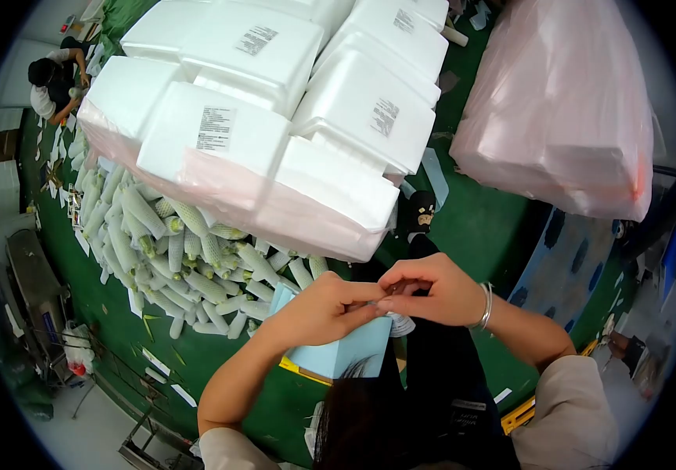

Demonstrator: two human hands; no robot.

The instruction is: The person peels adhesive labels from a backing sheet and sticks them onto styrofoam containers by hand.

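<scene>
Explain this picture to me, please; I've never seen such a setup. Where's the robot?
There's no robot: one person works with bare hands, and a camera on their head looks forward and down. The left hand and right hand meet, fingers together, above a light blue box. What they hold, if anything, is too hidden to tell. Ahead are white boxes, partly covered in pinkish film. Long, pale pieces lie heaped on the green floor. Another person is at the upper left.

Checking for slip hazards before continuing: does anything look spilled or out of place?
Yes: flat white strips lie strewn on the green floor beside the heap of white-netted cylindrical pieces, looking like stray litter.
</scene>
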